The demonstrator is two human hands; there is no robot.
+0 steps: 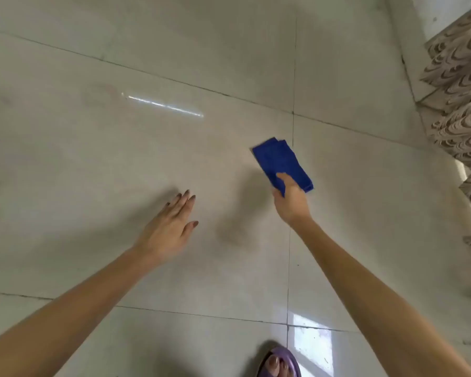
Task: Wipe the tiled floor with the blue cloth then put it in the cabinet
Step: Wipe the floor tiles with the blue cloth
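On the tiled floor (120,172): we saw large pale glossy tiles filling most of the frame, with dark grout lines crossing right of centre, just above the cloth.
Blue cloth (279,161): it was folded into a long narrow strip right of centre, running from the upper left down to the lower right. Its far end lay beside the vertical grout line. We could not tell whether it touched the floor or hung just over it.
Right hand (291,197): it gripped the near end of the cloth, with the thumb laid over the top. The fingers were hidden beneath the fabric. The bare forearm ran down to the lower right corner.
Left hand (169,227): it was spread flat, palm down, left of centre. Its fingers were straight and close together, the thumb stood out to the side, and it held nothing. We could not tell whether it touched the tile.
Shadow (239,213): we saw a soft dark patch on the floor between the two hands.
Reflections: a thin bright streak (163,106) lay in the upper middle. A window-shaped glare (313,338) lay at the lower right, next to the foot.
Foot (278,363): we saw its toes in a purple slipper at the bottom edge.
Patterned surface (462,123): it was beige with a scale-like relief and stepped down the right edge.
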